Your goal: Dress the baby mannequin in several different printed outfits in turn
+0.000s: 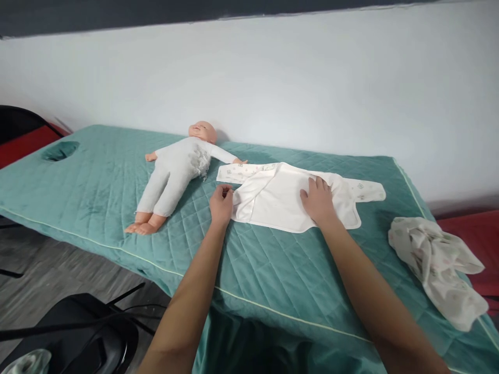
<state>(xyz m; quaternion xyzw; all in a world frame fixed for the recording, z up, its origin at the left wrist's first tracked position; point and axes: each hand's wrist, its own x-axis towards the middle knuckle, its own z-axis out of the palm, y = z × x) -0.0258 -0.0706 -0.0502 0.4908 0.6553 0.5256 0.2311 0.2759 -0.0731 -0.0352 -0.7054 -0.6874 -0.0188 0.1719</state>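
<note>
Lying under spread right grip (320, 202), white shirt (280, 200), left grip (221, 204) curled at its edge, pinch unclear

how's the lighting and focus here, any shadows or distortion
Head view: soft light, the wall palest near the middle and dimmer toward the edges; a faint shadow beside the doll's head. Head view: the shirt shows little fine detail in its white; left hand and right hand show no strong motion blur. Head view: apparent wide-angle stretching, with the forearms looming large at the bottom.
</note>
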